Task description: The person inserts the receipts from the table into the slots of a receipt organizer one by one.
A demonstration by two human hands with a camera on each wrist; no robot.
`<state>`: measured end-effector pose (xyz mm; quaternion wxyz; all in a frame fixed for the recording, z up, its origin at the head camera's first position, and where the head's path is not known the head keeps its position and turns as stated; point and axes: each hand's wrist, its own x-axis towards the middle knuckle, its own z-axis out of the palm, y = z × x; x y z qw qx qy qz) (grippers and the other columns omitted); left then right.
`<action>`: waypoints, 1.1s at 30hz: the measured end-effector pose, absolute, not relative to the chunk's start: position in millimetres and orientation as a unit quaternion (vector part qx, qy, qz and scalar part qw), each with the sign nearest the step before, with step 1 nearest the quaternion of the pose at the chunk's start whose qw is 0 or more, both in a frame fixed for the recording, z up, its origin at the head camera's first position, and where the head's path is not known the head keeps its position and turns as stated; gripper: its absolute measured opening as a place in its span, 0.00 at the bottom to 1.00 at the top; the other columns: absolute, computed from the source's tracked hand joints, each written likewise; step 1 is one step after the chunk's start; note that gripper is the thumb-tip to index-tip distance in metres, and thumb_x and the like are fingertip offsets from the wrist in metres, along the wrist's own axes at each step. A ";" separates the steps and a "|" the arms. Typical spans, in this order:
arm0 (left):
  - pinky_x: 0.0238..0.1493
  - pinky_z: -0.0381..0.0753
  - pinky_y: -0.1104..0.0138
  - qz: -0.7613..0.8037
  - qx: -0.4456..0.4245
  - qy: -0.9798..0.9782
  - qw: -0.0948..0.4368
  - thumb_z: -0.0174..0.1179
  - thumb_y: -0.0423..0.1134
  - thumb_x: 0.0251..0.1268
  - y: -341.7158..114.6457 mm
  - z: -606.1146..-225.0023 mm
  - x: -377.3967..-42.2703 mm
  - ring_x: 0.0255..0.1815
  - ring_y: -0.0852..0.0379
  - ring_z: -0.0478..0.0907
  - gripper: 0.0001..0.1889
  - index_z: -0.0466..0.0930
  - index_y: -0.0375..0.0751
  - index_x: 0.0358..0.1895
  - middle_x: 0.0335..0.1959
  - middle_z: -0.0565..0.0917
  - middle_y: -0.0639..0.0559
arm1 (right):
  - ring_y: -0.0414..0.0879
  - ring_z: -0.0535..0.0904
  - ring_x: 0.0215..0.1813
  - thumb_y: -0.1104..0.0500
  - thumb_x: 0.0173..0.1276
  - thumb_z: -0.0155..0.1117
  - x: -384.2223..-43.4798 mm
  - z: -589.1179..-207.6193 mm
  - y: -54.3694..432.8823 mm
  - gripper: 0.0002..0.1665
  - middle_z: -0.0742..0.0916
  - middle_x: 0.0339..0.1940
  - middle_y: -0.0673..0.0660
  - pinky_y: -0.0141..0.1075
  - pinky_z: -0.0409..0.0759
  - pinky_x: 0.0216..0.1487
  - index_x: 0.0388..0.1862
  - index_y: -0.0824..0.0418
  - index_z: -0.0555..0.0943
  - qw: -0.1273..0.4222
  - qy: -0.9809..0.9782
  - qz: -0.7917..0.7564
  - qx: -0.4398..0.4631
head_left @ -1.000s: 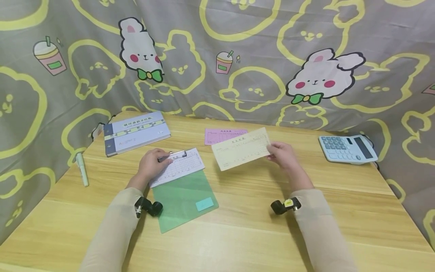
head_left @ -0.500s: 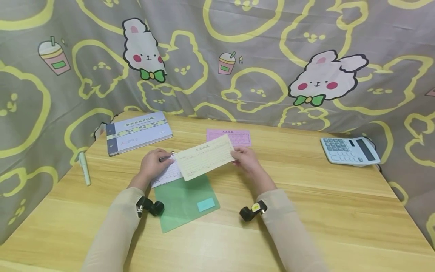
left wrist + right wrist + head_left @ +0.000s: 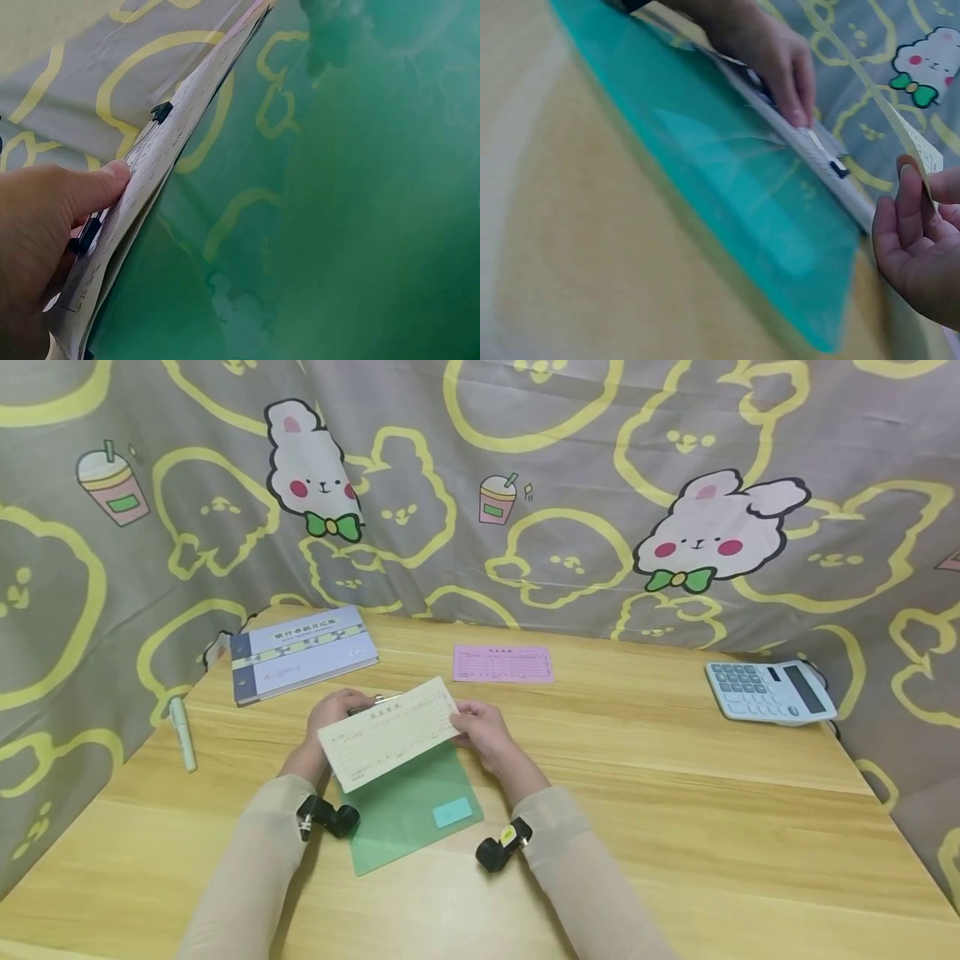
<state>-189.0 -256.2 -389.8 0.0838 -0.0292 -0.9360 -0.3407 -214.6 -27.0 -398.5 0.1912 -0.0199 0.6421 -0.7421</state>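
A pale yellow printed slip [image 3: 390,735] is pinched at its right end by my right hand [image 3: 483,735]. It hangs tilted over a green translucent clipboard [image 3: 408,810] on the table, hiding part of the board and of my left hand [image 3: 330,708]. At the board's top edge, my left hand holds the metal clip, thumb on top. White printed forms [image 3: 161,150] lie under this clip [image 3: 160,112] in the left wrist view. From the right wrist view, the slip is seen almost edge-on between my right thumb and fingers [image 3: 909,206], apart from the clipboard.
A pink printed slip [image 3: 502,664] lies at the back middle. A blue account book [image 3: 303,656] is at the back left, with a pale green pen [image 3: 182,735] nearer the left edge. The calculator [image 3: 768,692] sits far right. A patterned curtain [image 3: 555,468] borders the table.
My right hand has carried the yellow slip leftward, from beside the pink slip to over the clipboard, uncovering the pink slip. My left hand has stayed at the clip.
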 end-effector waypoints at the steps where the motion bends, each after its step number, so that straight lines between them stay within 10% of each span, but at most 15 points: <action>1: 0.39 0.68 0.55 -0.338 -0.031 -0.937 0.085 0.61 0.35 0.48 -257.4 -392.3 -190.0 0.39 0.44 0.71 0.14 0.78 0.32 0.40 0.37 0.77 0.41 | 0.47 0.78 0.33 0.70 0.59 0.51 -213.6 -399.7 -29.1 0.12 0.80 0.35 0.61 0.36 0.77 0.38 0.42 0.72 0.74 0.192 0.645 -0.739 -0.019; 33: 0.46 0.66 0.52 -0.230 -0.078 -0.967 0.082 0.67 0.41 0.37 -267.9 -406.0 -203.3 0.45 0.43 0.68 0.27 0.75 0.34 0.46 0.44 0.74 0.40 | 0.40 0.73 0.21 0.68 0.57 0.55 -205.7 -408.5 -49.7 0.08 0.80 0.24 0.56 0.28 0.75 0.26 0.37 0.69 0.75 0.139 0.715 -0.685 0.036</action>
